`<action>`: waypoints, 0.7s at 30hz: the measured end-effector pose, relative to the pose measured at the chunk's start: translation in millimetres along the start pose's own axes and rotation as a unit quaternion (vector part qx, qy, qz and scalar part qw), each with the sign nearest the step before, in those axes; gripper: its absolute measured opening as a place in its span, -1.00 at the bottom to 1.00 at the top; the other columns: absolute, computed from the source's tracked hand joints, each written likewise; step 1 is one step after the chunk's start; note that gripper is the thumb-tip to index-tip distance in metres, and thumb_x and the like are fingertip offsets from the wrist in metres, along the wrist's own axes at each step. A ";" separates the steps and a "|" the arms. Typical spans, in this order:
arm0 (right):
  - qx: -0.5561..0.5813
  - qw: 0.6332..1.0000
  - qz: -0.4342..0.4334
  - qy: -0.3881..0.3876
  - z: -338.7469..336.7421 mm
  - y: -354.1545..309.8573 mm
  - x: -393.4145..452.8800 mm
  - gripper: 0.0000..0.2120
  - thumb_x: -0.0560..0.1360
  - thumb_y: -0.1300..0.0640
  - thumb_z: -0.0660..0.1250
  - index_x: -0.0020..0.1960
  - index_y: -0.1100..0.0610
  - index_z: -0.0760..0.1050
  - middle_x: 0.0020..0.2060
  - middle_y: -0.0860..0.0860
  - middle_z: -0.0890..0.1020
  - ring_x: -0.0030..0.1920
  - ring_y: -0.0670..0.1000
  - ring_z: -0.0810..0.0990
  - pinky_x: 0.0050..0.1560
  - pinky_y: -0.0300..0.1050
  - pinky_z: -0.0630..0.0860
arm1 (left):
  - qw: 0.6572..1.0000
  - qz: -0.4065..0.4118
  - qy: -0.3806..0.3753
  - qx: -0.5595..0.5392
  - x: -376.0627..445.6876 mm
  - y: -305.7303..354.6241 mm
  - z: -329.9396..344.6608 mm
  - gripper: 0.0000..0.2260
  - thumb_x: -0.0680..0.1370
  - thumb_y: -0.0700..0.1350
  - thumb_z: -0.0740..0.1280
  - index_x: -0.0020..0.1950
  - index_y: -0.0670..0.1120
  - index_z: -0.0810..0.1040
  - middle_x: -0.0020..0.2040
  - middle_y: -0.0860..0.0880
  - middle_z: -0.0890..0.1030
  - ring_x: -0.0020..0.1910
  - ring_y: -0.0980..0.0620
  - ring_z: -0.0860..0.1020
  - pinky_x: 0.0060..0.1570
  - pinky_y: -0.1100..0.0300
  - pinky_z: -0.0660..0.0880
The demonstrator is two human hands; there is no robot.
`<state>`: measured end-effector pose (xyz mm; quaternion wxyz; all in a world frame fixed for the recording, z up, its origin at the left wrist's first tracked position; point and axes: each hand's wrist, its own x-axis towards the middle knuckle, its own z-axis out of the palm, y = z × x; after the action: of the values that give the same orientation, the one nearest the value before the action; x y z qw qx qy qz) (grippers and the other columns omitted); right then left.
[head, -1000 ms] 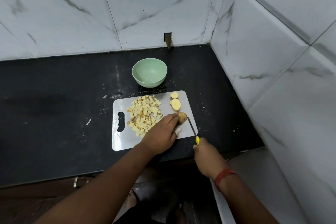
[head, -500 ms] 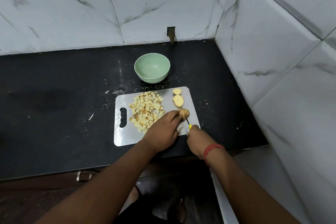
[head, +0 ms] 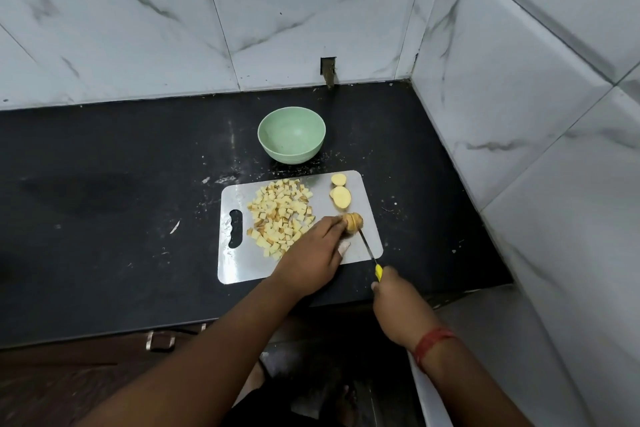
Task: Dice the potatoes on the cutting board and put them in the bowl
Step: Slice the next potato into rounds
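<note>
On steel cutting board (head: 367, 246), left hand (head: 313, 262) gripping potato piece (head: 353, 222), right hand (head: 398, 305) clasping yellow-handled knife (head: 370, 255), blade against potato, diced heap (head: 280, 215) alongside.

Text on cutting board (head: 369, 236): none legible.
Text on bowl (head: 291, 139): none; plain green surface.
Text on knife (head: 372, 256): none readable on yellow handle or blade.
Wall tiles (head: 138, 28): marble veining only, no signs or numbers.
Desk (head: 104, 218): no labels or marks that read as text.
</note>
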<state>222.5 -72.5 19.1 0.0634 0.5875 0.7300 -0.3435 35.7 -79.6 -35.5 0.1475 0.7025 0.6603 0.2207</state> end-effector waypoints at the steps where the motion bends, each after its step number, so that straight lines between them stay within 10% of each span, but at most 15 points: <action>1: 0.003 1.000 -0.015 0.015 -1.9 -3.8 0.5 -0.93 0.66 0.15 0.11 0.01 0.14 0.26 -0.01 0.16 0.59 -0.05 0.11 0.60 -0.18 -0.16 0.35 | 1.000 -0.004 0.004 -0.013 -0.5 -1.0 -0.1 -0.54 0.71 0.04 0.17 0.56 -0.14 0.33 0.49 -0.04 0.34 0.33 -0.03 0.46 0.21 0.17 0.44; 15: -0.061 0.998 0.009 -0.018 2.8 -36.1 30.4 -0.73 0.58 0.28 0.13 0.27 0.27 0.27 0.06 0.19 0.58 0.02 0.13 0.60 -0.08 -0.10 0.45 | 1.000 -0.012 -0.014 -0.017 -0.1 -2.8 0.4 -0.59 0.70 -0.03 0.19 0.51 -0.17 0.40 0.46 -0.05 0.36 0.26 -0.04 0.49 0.12 0.21 0.44; 21: -0.086 0.994 0.030 -0.053 -0.5 -41.4 40.8 -0.63 0.58 0.26 0.12 0.37 0.30 0.22 -0.05 0.13 0.46 -0.36 -0.05 0.26 -0.23 -0.15 0.32 | 0.999 -0.013 -0.022 0.026 1.4 0.4 0.2 -0.58 0.71 0.00 0.16 0.50 -0.19 0.40 0.46 -0.10 0.37 0.26 -0.10 0.50 0.08 0.07 0.54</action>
<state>173.0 -42.0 16.9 0.1627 0.5823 0.7346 -0.3078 36.2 -78.2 -35.3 0.1465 0.7023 0.6714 0.1857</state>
